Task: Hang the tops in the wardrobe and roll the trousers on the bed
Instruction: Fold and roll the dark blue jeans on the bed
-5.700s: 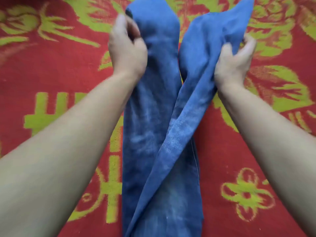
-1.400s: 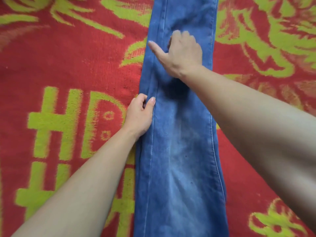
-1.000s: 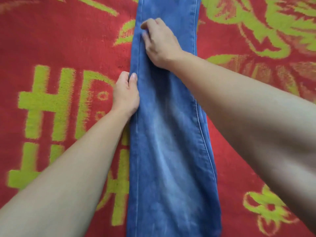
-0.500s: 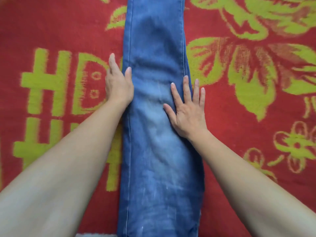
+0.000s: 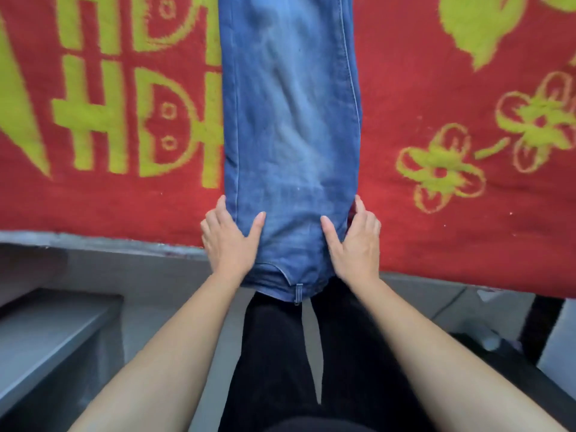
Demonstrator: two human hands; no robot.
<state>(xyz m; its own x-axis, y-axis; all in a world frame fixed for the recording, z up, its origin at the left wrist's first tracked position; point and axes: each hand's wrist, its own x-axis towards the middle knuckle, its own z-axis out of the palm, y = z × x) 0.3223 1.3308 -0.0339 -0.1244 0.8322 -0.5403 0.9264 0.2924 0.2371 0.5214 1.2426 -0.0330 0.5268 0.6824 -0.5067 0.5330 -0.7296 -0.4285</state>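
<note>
Fingers (image 5: 222, 213) straight, the left hand (image 5: 229, 244) and right hand (image 5: 355, 244) flank the folded jeans (image 5: 290, 120) on the red bedspread (image 5: 436, 219).

Yellow-green 囍 char. (image 5: 134, 98) on red blanket (image 5: 420, 73)

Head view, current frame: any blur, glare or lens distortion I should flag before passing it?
Head view: light is soft and even, with no glare; the jeans seams and the blanket pattern read clearly, if slightly soft. Head view: wide-angle stretch enlarges the forearms at the bottom; the lower right corner is dark and blurred.
</note>
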